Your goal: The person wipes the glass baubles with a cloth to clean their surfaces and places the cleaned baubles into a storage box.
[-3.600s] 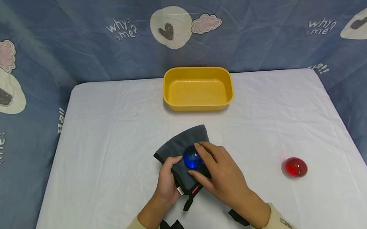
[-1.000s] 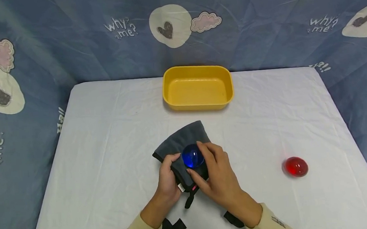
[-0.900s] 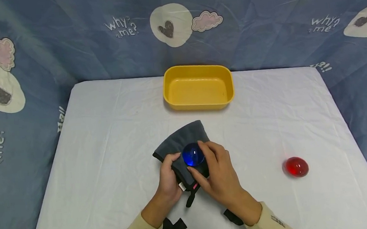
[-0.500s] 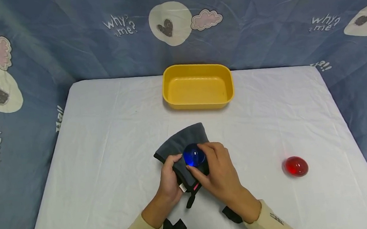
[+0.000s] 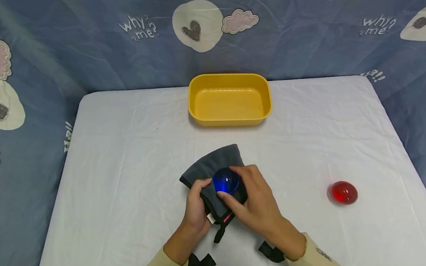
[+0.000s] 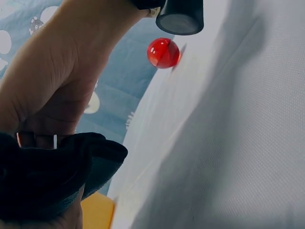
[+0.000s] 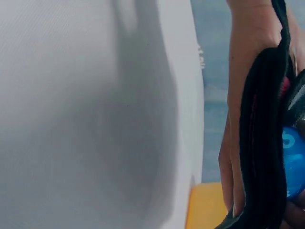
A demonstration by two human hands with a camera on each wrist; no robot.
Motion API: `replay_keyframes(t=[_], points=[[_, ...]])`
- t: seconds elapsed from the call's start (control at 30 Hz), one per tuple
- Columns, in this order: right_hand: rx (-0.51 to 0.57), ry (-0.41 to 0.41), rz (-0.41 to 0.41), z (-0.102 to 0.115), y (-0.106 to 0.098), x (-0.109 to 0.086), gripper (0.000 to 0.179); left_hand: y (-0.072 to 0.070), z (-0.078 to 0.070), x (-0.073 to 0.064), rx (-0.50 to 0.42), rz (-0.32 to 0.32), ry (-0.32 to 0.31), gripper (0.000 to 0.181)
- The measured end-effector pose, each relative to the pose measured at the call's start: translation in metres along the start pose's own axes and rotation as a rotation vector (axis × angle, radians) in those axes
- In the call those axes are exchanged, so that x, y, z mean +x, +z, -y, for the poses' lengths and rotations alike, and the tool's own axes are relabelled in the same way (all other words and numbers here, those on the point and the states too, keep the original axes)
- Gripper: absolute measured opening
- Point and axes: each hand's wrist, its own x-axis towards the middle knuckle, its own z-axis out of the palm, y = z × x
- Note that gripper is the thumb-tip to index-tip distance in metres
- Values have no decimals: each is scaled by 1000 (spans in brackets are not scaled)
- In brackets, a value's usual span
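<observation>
In the head view, my left hand [image 5: 196, 211] grips a folded dark grey cloth [image 5: 212, 163] with black edging, a white tag and a hanging loop. The thumb lies on top of the cloth, while the other fingers are hidden under it. A clear blue ball [image 5: 226, 180] rests against the cloth, pinched between the thumb and fingers of my right hand [image 5: 258, 204]. From the right wrist, the blue ball [image 7: 293, 162] shows beside the thick fold of cloth [image 7: 262, 143]. The left wrist view has the cloth [image 6: 52, 176] bunched in the hand.
A yellow tray [image 5: 231, 121] stands at the table's far edge, with nothing in it. To the right of the hands, a red ball [image 5: 343, 193] lies on the white tablecloth [image 5: 132, 156]. Black straps [image 5: 201, 265] hang at both wrists. A printed blue curtain [image 5: 97, 50] surrounds the table.
The right thumb has come up to the blue ball's lower edge. Cloth and ball have shifted slightly, rising a little and then coming back down; both holds continue. Tray and red ball stay put.
</observation>
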Motion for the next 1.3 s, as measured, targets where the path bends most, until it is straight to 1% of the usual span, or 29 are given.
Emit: replay_keyframes(t=[0.2, 0.33, 0.43, 0.67, 0.77, 0.83, 0.9, 0.97, 1.13, 1.2, 1.3], points=[[37, 48, -9, 1, -3, 2, 55, 0, -1, -1, -6, 19, 0, 65], [36, 91, 11, 1, -5, 3, 50, 1, -1, -2, -16, 22, -5, 62], [30, 126, 33, 1, -7, 4, 47, 2, -1, -2, -22, 17, -2, 59], [23, 200, 70, 3, -13, 8, 41, 4, 0, -2, -45, -21, -5, 49], [20, 221, 80, 3, -14, 8, 39, 3, 0, -2, -43, -16, -17, 49], [7, 210, 82, 4, -14, 8, 39, 3, 1, -2, -43, -11, -21, 52], [-17, 179, 84, 4, -14, 7, 41, 2, 0, -2, -37, -11, -19, 56], [-50, 137, 85, 5, -14, 7, 46, 2, 0, -2, -31, -13, -12, 59], [-171, 41, 101, 9, -14, 3, 67, 2, 0, -1, -36, -13, 1, 62], [-216, 0, 103, 11, -13, 1, 70, 2, 0, -1, -40, -14, 3, 62], [-263, -52, 89, 11, -12, -1, 71, 3, 0, 0, -42, -18, 7, 62]])
